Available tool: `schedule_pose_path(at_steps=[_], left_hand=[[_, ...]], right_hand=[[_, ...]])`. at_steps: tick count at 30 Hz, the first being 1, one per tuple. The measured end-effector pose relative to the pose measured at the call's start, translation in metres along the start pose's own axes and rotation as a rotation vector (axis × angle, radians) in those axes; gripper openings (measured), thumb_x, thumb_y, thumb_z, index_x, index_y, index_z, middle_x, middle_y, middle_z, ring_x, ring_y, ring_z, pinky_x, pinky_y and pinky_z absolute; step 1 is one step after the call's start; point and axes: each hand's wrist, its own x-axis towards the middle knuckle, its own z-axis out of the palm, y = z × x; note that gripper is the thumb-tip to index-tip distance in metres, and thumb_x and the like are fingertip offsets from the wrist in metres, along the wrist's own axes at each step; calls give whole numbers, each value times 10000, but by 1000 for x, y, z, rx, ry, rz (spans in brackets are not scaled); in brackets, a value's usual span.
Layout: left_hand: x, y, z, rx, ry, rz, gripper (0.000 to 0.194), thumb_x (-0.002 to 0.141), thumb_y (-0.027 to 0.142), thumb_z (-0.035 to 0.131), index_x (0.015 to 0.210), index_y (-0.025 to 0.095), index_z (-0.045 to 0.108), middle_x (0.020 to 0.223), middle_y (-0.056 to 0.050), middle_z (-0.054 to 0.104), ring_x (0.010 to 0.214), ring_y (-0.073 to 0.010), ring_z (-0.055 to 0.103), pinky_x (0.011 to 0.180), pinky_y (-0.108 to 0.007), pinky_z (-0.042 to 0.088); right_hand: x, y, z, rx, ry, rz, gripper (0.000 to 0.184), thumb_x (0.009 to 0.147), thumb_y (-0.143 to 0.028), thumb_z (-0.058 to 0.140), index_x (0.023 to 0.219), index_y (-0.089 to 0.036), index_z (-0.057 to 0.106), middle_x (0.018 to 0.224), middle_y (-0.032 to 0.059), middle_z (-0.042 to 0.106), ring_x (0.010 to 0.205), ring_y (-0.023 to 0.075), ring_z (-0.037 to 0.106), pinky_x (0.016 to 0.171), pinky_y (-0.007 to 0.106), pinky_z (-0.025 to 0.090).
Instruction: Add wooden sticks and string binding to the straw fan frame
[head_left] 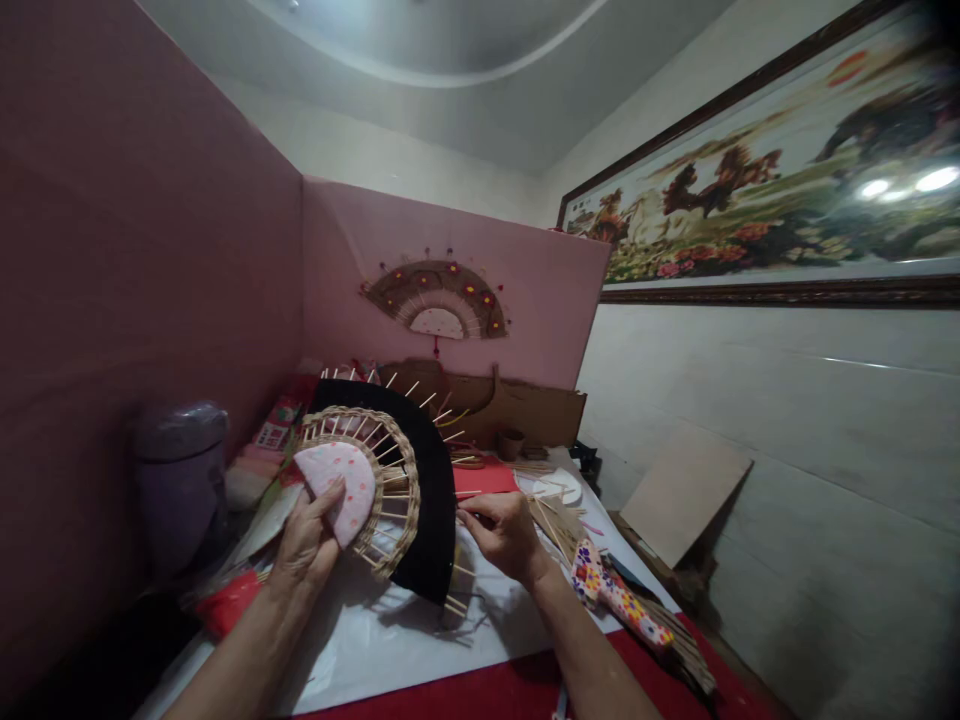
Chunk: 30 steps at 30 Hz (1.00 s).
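My left hand (307, 540) grips a half-made fan (390, 480) by its pink spotted centre piece (341, 485), thumb on top. The fan has a woven cane ring, a black outer band and thin wooden spokes sticking out past the rim. My right hand (506, 530) is closed in a pinch at the fan's right edge, on the end of one thin spoke (466, 493). The fan is held tilted above a white sheet (390, 640) on the table.
A finished brown fan (439, 298) hangs on the pink partition. A floral glue gun (619, 595) lies at the right beside loose sticks (555, 520) and a white plate (559, 487). A grey bin (180, 470) stands left. Cardboard (682, 495) leans on the wall.
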Motion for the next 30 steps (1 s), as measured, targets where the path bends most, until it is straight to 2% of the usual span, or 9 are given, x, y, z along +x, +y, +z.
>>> schedule_pose_path(at_steps=[10,16,20,25,30], left_hand=[[2,7,6,-17,31,79,379,751,-6,518,1044,214,617,861,-31,696,666,-100,648,686,-250,547],[3,3,3,-39,21,49,358,763,4,509,1035,210,618,837,-20,692,661,-93,645,690,-240,545],[3,0,2,-58,34,-3,349,780,29,506,1060,212,604,849,-25,688,671,-99,646,690,-242,544],[-3,0,9,-134,76,-63,343,796,5,470,1051,188,608,788,-25,690,652,-94,644,689,-237,545],[-7,2,14,-169,52,-195,322,808,12,441,1062,126,602,730,-64,692,632,-137,656,642,-284,565]], right_hand=[[-2,4,-2,-9,-6,39,158,772,-177,499,659,-158,607,485,-19,509,430,78,407,462,206,296],[-11,-4,-14,-72,-106,7,114,768,-152,513,722,-175,615,593,0,591,510,94,481,522,214,323],[-25,-7,-16,-115,-131,-53,127,779,-136,493,723,-178,599,607,7,584,547,107,495,543,223,326],[-36,-4,-9,-68,-36,-72,151,803,-136,465,798,-176,611,640,21,604,558,117,507,552,234,348],[-39,-1,0,70,57,-53,183,790,-108,462,816,-187,625,685,37,628,637,144,558,597,252,407]])
